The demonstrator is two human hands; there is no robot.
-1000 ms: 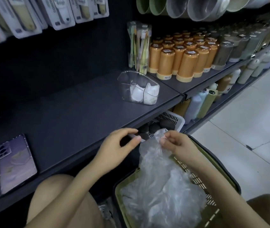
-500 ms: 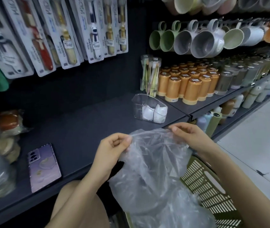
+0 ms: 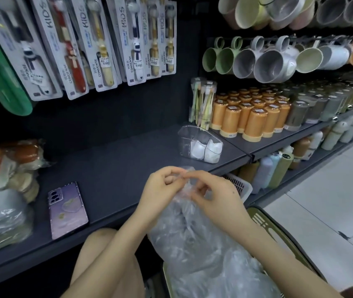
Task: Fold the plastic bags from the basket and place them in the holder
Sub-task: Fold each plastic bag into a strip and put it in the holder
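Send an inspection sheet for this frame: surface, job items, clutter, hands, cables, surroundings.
Surface: dark shelf, flat and matte.
Job's things: clear plastic bag held up, its lower part hanging into the olive basket; clear holder stands on the shelf with two white folded bundles inside.
Clutter: purple phone lies back up on the shelf; wrapped goods are stacked at the shelf's left end.
Grippers: left hand and right hand both pinch the bag's top edge, close together.
Cables: nothing seen.
Surroundings: orange canisters, hanging mugs, carded toothbrushes, tiled floor.
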